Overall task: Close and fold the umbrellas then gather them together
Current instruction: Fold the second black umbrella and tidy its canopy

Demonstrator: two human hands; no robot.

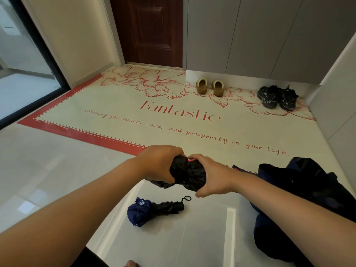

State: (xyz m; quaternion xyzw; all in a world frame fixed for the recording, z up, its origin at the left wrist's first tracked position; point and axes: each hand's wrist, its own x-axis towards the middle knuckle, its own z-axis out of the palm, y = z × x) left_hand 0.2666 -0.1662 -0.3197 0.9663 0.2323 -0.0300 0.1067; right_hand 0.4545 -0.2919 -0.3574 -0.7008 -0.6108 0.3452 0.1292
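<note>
Left hand (159,162) and right hand (214,176) gripped the black umbrella (187,173), fingers (195,158) curled tight round it; below those fingers lay a folded navy umbrella (152,209)

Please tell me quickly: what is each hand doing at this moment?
Left hand: closed, gripping one end of the black umbrella.
Right hand: closed, gripping the other end of the same umbrella.
</note>
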